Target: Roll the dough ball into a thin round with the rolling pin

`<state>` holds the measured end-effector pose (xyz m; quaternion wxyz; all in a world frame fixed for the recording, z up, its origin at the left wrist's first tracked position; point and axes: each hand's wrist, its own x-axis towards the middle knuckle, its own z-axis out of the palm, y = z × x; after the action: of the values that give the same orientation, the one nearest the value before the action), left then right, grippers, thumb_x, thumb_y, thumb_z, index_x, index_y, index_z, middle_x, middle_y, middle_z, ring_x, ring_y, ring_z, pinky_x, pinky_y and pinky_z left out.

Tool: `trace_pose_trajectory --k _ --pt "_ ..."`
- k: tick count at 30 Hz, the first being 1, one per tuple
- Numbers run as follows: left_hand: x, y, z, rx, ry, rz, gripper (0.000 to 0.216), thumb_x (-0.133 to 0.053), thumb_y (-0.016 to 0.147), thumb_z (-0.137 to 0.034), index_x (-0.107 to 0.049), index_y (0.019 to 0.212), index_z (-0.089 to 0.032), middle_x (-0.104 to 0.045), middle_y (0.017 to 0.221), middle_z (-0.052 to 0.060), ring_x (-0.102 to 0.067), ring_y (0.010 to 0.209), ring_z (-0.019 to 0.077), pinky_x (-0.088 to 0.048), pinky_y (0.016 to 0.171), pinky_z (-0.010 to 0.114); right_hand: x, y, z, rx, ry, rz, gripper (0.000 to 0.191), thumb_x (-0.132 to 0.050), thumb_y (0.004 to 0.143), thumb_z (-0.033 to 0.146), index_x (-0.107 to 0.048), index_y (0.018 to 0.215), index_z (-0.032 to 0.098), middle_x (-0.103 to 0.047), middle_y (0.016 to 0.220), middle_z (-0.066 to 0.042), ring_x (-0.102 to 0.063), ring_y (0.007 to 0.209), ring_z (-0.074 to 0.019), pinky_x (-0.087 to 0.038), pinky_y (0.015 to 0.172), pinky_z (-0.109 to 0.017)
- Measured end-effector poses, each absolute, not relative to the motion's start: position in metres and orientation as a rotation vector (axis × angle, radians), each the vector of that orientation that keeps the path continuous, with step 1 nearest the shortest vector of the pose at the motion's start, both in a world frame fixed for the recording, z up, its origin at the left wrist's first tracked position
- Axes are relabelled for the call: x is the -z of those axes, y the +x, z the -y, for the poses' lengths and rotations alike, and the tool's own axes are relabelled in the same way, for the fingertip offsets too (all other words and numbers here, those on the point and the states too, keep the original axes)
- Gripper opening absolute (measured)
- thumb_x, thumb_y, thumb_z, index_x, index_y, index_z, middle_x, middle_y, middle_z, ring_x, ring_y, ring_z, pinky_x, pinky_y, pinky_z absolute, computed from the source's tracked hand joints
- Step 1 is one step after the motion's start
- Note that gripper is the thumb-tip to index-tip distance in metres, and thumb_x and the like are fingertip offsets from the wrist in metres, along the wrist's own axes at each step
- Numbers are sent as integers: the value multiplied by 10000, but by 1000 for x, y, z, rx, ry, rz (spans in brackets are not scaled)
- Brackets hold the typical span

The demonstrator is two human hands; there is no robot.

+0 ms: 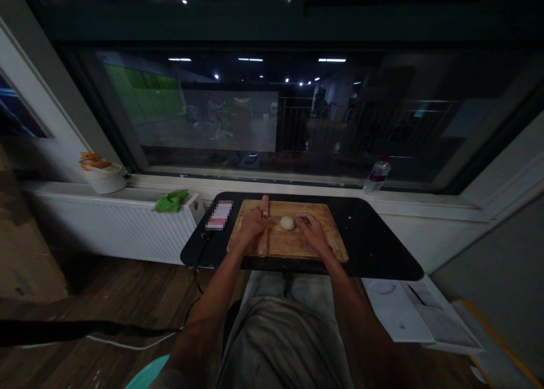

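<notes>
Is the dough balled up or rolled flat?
Balled up: the dough shows a rounded outline on the wooden cutting board, right of the rolling pin.

Dough ball (287,223): seen in pale cream. Rolling pin (263,245): toned reddish brown, marked with red. Cutting board (293,249): coloured golden brown, mottled darker. Tabletop (369,236): coloured black. Cloth (170,201): coloured bright green. Radiator (127,230): ribbed in white.

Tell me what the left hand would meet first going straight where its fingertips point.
The left hand would likely meet the pale, dough-like ball first, though the hand's height above the wooden board is unclear.
</notes>
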<state>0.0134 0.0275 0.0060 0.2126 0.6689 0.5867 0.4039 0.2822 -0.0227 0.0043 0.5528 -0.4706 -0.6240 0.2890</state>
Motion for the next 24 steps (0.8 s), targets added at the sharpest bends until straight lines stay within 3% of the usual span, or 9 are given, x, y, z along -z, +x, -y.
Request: trace_pose_trajectory --k 2,6,9,11,16,19,22,24 --pt "-18 12 -31 -1031 1823 -1666 368 -991 733 -340 -638 659 -271 -733 702 65 -785 880 317 -541 793 341 -8 285 24 -692 -1120 1447 409 -763 956 655 -804 1048 258 -866 1154 -123 -801 1118 -335 -653 1077 -502" --pt "-47 14 -25 -982 1776 -1617 436 -902 862 -410 -649 557 -230 -603 555 13 -692 660 230 -443 629 301 -18 294 25 -682 -1151 1410 377 -743 958 612 -826 1054 257 -868 1133 -116 -799 1116 -337 -659 1068 -499" --pt "-67 35 -15 -1109 1795 -1415 236 -868 890 -364 -807 763 -174 -743 707 23 -696 681 194 -416 596 269 -31 296 26 -751 -1177 1412 408 -771 940 645 -843 1030 254 -868 1059 -106 -804 1031 -323 -669 969 -455" --pt "-75 61 -6 -1120 1799 -1305 154 -873 862 -297 -832 845 -149 -794 775 34 -706 686 187 -444 608 261 -40 293 26 -885 -1169 1417 470 -770 952 698 -859 1034 244 -876 1032 -106 -805 980 -310 -661 892 -419" --pt "-82 117 16 -980 1945 -1025 223 -861 904 -321 -858 1019 -130 -840 862 55 -750 747 205 -546 702 269 -53 298 24 -1096 -1142 1411 632 -827 848 837 -868 1000 225 -868 986 -91 -794 949 -295 -618 806 -362" --pt "-87 118 25 -794 2072 -1208 375 -778 1017 -451 -854 1204 -135 -873 1028 103 -818 914 272 -622 837 335 -57 318 20 -1013 -1272 1407 628 -830 836 822 -842 920 199 -848 940 -80 -779 905 -275 -593 810 -340" --pt "-89 105 30 -661 2226 -1673 508 -795 1027 -513 -811 1362 -132 -816 1370 221 -777 1293 390 -628 1048 441 -65 335 15 -804 -1621 1526 481 -738 1019 634 -845 892 182 -847 952 -108 -797 953 -297 -573 838 -342" --pt "-87 97 31 -516 2338 -1737 542 -828 1014 -536 -798 1401 -158 -742 1500 242 -696 1443 422 -610 1118 467 -70 337 14 -643 -1891 1646 397 -676 1100 482 -872 956 168 -853 996 -136 -815 1020 -310 -560 867 -333"
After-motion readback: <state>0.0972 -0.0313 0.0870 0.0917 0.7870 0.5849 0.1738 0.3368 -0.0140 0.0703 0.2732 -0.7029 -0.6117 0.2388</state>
